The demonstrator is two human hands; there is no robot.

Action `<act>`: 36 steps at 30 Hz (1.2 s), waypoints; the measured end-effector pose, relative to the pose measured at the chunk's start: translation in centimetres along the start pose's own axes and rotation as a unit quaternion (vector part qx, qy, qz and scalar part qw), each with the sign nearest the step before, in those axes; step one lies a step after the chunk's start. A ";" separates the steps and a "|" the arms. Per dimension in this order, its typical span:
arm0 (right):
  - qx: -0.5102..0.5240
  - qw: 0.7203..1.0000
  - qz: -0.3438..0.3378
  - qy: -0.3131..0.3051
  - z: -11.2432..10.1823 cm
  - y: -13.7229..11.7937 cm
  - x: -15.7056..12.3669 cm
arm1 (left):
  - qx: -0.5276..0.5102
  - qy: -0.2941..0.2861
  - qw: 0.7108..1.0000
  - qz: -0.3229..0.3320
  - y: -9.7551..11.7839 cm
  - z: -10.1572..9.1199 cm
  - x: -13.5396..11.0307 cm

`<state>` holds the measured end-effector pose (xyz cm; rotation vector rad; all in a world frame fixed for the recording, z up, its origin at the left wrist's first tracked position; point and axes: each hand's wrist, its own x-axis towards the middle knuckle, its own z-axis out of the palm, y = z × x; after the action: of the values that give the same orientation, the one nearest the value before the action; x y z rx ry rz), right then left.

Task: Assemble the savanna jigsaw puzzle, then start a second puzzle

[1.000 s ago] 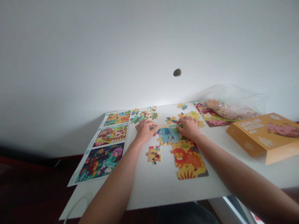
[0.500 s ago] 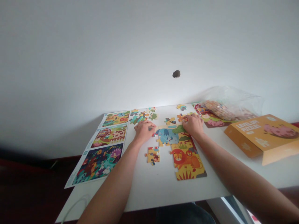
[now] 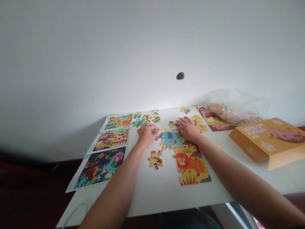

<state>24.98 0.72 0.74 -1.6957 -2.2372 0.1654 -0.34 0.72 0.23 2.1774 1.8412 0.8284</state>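
Orange box (image 3: 267, 140) at right, dark hole (image 3: 180, 76) in pale wall (image 3: 100, 57) behind.

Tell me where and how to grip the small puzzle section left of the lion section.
Probably pinch the small puzzle section by its left and right edges, coming from above: it lies flat and thin, apart from the lion section, leaving both edges exposed.

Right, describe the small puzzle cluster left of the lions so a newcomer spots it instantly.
On the white table, find the large assembled section showing elephants and lions. Left of the lions, nearer than the left hand, lies a small, mostly yellow cluster. Unlike the loose pieces behind, it sits nearer the front edge.
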 end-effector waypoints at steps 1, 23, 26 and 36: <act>0.000 1.000 -0.016 -0.011 0.1 -0.1 0.0 | 0.000 0.000 1.000 -0.001 0.0 0.0 0.0; 0.007 1.000 -0.026 -0.008 0.7 -0.1 0.0 | 0.080 0.085 0.973 -0.199 -1.8 -0.6 0.6; 0.008 1.000 -0.024 -0.009 0.6 -0.2 0.0 | 0.082 0.086 0.973 -0.198 -1.7 -0.7 0.5; -0.014 1.000 -0.022 -0.007 1.0 0.0 0.1 | 0.126 0.053 0.975 -0.175 -1.3 -0.5 0.4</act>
<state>24.63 0.97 -0.19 -1.6613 -2.2955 0.1369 -1.66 1.26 0.11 1.8775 2.4055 0.6799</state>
